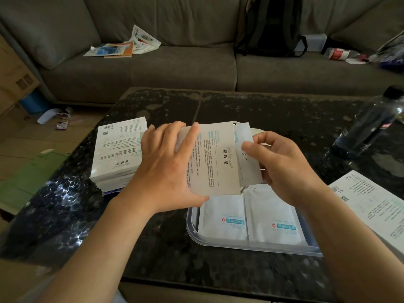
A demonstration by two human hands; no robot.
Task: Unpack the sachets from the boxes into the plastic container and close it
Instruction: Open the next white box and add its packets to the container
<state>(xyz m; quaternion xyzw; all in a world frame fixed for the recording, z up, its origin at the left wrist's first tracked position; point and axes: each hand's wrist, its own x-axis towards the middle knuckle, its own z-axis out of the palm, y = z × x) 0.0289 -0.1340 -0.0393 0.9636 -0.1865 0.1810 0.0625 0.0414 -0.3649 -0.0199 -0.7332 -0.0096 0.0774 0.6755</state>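
Dark speckled stone is serving as the table (273,110), with a grey sofa (175,68) behind it. A white box (214,158) is being held in the air over the far end of the plastic container (192,228). It is being gripped by the left hand (166,169), with the fingers spread and curled over its printed face and the thumb tucked beneath. Its open mouth is being turned to the right, and its long axis appears to be running from near to far, leaning slightly.

A sachet (251,171) is being pinched between the thumb and curled fingers of the right hand (284,167) where it juts from that mouth. It is lying parallel to the box.

Two sachets (225,217) are being kept flat in the container, side by side, with their printed ends toward the person. More boxes (118,149) are being left stacked at the left, and a bottle (369,127) is lying at the right.

The sachets are being judged light, thin, limp and smooth, so they are likely to slip or buckle. A pinch at the exposed edge is being suggested, with the pull kept straight along the box. The thin card of the box is likely to crush, so it is best held by its edges.
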